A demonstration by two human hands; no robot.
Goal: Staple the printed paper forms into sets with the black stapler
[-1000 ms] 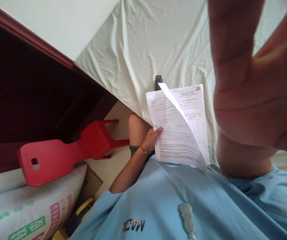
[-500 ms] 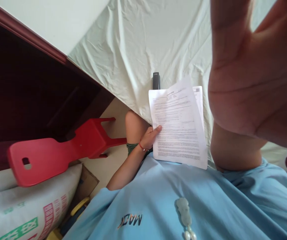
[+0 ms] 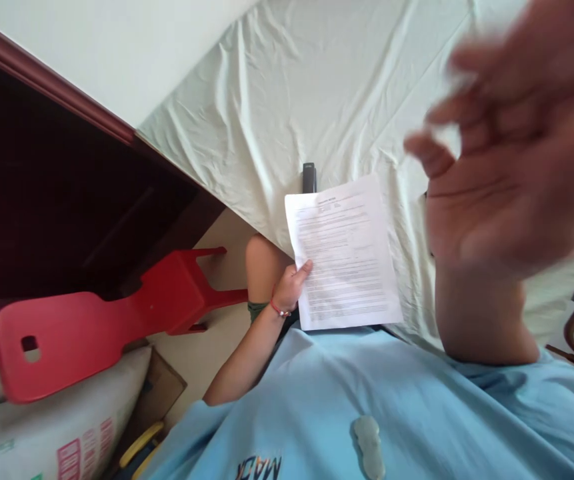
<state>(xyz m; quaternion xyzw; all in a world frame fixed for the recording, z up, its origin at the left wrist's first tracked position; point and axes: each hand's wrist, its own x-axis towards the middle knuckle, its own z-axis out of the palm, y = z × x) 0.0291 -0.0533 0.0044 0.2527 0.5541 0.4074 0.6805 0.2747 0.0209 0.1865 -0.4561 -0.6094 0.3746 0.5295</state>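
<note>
My left hand is closed on the left edge of a printed paper sheet, its thumb lying on top of the page. The sheet is tilted above my lap, with its far part over the cloth. A narrow black object that looks like a stapler lies on the cloth, its near end hidden by the paper. My right hand is raised close to the camera at the right, palm showing and blurred. Its fingers are bent but apart, and nothing shows in them.
A pale wrinkled cloth covers the surface in front of me. To the left a red plastic chair stands by dark wooden furniture. A white printed sack and a cardboard box are at the lower left.
My right hand has swung so that more of its fingers now show. The second sheet behind the top page is no longer visible. My left hand keeps its hold; the view has shifted slightly.
</note>
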